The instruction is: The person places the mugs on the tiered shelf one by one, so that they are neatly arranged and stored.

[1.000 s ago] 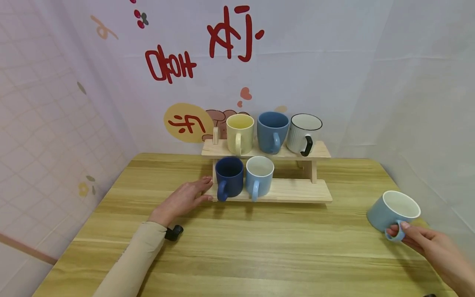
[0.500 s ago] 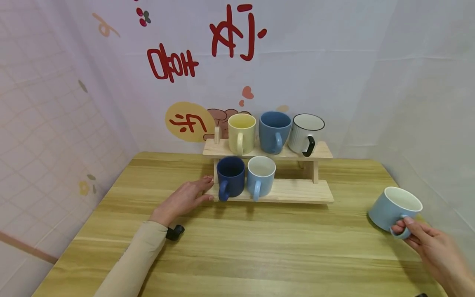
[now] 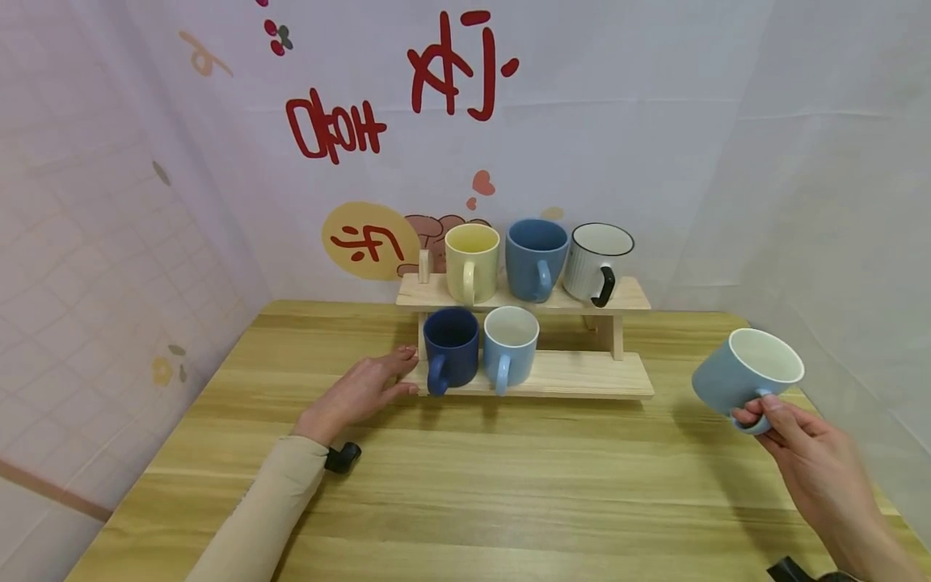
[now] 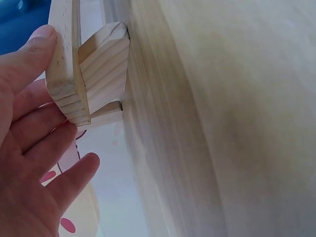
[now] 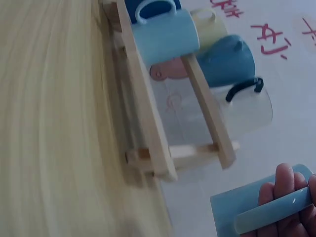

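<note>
My right hand [image 3: 815, 453] grips a light blue mug [image 3: 735, 376] by its handle, tilted and raised off the table at the right. In the right wrist view the fingers [image 5: 284, 182] curl through the mug's handle [image 5: 274, 210]. At the left, my left hand [image 3: 356, 396] holds the end of a two-tier wooden shelf [image 3: 582, 373]; in the left wrist view the thumb [image 4: 42, 42] lies on one face of the board and the fingers at its end. On the lower tier stand a dark blue mug [image 3: 451, 347] and another light blue mug [image 3: 511, 347], handles facing front.
The upper tier carries a yellow mug [image 3: 471, 263], a medium blue mug [image 3: 536, 259] and a white mug [image 3: 596, 263] with a black rim and handle. Bare board shows right of the lower mugs. A printed curtain [image 3: 684, 162] hangs behind the wooden table [image 3: 509, 485].
My right hand has lifted the light blue mug off the table at the right and brought it left toward the shelf. The left hand stays at the shelf's end.
</note>
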Demonstrator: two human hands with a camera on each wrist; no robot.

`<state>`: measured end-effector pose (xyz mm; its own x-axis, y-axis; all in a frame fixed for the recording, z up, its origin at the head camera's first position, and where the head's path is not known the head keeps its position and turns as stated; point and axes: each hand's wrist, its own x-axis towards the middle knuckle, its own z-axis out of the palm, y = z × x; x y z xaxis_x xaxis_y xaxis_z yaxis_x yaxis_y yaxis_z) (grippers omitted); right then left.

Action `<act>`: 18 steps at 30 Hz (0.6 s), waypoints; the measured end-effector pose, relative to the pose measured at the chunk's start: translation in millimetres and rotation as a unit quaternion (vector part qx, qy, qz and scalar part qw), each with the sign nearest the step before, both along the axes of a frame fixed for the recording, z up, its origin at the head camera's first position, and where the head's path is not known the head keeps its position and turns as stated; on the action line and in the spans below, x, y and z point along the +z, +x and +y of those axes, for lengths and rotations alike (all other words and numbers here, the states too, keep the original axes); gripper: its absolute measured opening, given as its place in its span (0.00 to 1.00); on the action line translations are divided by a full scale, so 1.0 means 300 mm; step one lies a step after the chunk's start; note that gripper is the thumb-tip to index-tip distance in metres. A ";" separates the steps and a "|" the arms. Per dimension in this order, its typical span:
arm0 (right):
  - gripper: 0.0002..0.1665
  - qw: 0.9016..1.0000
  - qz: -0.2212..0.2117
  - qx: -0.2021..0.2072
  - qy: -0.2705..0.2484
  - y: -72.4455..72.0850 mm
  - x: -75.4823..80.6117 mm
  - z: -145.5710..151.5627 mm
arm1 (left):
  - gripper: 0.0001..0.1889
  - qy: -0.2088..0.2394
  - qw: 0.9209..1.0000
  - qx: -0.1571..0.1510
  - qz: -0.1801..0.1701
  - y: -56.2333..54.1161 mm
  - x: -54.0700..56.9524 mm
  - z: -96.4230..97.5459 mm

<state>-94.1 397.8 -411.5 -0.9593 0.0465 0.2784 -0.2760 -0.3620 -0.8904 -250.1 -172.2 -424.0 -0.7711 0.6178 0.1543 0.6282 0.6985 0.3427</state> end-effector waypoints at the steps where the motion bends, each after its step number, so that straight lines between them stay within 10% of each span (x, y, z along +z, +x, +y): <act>1: 0.21 1.000 0.005 0.003 -0.004 -0.004 0.006 -0.017 | 0.32 0.000 1.000 0.000 0.000 0.000 0.000 0.000; 18: 0.18 0.999 0.028 0.003 0.021 -0.060 0.071 -0.252 | 0.31 0.012 1.000 0.001 0.008 0.006 -0.005 0.002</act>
<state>-112.1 322.2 -390.1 -0.9423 0.0275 0.3335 -0.3238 -0.3260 -0.8882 -248.2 -171.8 -425.4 -0.7697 0.6121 0.1811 0.6322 0.6915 0.3495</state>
